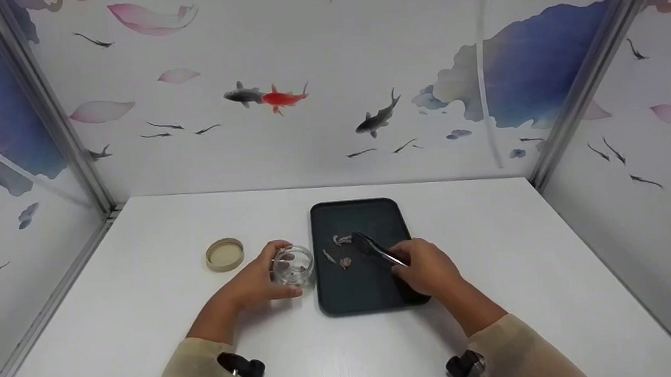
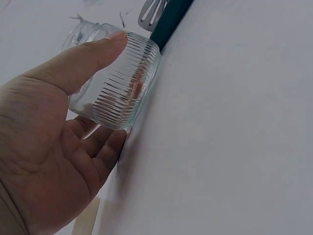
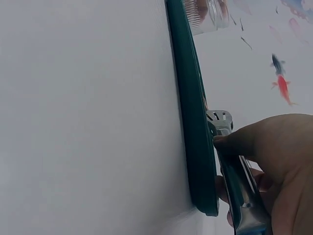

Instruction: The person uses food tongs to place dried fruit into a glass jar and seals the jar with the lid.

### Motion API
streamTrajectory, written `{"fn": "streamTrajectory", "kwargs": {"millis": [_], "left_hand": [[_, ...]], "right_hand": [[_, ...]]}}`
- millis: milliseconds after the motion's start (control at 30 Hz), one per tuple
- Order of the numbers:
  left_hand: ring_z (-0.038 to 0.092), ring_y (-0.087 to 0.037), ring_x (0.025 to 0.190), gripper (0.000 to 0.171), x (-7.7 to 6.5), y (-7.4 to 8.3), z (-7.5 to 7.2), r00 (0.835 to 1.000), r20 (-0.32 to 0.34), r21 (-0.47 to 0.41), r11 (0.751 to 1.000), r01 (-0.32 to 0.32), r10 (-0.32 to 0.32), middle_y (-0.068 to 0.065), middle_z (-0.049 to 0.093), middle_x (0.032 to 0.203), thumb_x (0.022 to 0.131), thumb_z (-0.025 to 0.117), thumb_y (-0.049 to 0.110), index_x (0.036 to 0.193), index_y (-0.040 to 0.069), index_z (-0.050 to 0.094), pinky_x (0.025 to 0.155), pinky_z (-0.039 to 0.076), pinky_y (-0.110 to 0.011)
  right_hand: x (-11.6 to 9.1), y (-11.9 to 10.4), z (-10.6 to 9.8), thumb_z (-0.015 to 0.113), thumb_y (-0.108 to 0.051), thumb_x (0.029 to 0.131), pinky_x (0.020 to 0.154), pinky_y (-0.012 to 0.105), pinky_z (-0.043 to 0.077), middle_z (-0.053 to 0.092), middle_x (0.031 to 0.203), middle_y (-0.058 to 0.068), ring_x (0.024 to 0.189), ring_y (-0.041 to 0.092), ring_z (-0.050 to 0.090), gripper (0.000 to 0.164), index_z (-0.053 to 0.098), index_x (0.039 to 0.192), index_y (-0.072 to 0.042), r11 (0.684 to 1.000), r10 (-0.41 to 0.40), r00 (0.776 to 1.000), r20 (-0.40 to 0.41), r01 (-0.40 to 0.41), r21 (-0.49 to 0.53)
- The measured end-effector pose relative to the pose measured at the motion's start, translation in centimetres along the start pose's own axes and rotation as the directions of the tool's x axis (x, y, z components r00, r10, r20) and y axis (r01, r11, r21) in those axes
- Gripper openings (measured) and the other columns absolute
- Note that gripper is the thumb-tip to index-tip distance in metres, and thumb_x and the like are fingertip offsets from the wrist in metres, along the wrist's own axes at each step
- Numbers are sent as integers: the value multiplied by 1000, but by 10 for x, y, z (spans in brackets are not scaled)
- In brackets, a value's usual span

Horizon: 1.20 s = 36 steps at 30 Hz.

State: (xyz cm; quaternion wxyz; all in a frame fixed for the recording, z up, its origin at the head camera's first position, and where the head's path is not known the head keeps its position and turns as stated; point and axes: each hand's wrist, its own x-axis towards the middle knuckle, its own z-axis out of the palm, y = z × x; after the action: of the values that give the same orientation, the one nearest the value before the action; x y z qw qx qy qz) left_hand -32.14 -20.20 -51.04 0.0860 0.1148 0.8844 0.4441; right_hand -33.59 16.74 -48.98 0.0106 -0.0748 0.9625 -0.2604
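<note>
In the head view my left hand holds a clear glass jar by its sides, thumb on the near side and fingers on the far side. The jar stands upright and uncapped, close to the left edge of a dark green tray. Through its ribbed wall, the left wrist view shows a small reddish-brown patch. My right hand grips metal tongs, their tips low over the tray at some small, shrivelled brownish pieces. Whether the tips pinch a piece is too small to tell.
A round beige lid lies on the white table, left of the jar. Printed panels with fish and petals close off the back and both sides, with metal posts at the corners.
</note>
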Motion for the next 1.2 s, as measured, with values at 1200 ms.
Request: {"fn": "streamTrajectory", "kwargs": {"millis": [1200], "left_hand": [[56, -29, 139, 101, 1, -2, 0, 1000, -1, 4, 1000, -2, 2, -6, 56, 153, 77, 98, 43, 157, 35, 37, 119, 41, -54]], "right_hand": [[-7, -14, -11, 77, -26, 101, 90, 43, 54, 68, 113, 0, 98, 19, 61, 34, 74, 134, -22, 999, -43, 998, -36, 43, 1]]}}
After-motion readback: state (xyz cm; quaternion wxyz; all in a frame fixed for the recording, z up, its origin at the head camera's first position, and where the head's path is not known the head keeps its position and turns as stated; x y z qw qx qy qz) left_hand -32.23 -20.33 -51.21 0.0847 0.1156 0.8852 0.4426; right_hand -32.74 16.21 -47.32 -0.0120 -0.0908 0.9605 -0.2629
